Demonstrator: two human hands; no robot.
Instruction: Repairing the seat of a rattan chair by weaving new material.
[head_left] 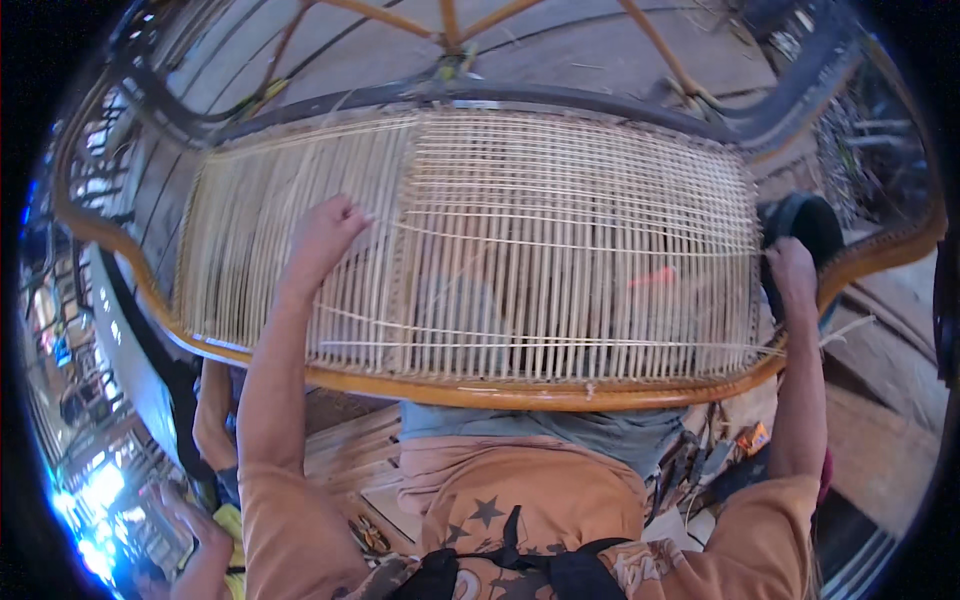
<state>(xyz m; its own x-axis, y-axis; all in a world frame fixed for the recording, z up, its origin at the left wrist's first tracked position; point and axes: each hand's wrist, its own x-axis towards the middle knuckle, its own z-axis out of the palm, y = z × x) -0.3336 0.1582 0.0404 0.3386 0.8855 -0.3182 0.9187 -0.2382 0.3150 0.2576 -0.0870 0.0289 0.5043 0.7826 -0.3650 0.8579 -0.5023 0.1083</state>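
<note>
Across my lap lies a wide rattan seat, its curved brown frame (520,396) nearest my body. Pale lengthwise strands span it, and cross strands make a tight weave (580,150) over the far right part. My left hand (328,238) is closed above the left part, pinching the end of a cane strand (560,246) that runs rightward through the lengthwise ones. At the seat's right edge my right hand (794,268) is closed where that strand arrives; its fingertips are partly hidden. Looser cane strands (460,340) cross near the front rail.
Rattan legs (450,25) stick out at the far side. A dark rounded thing (808,225) sits beyond my right hand. Another person's arm (205,530) shows at the lower left. Wooden planks (890,400) lie at the right, and loose cane ends (845,330) poke out beside my right forearm.
</note>
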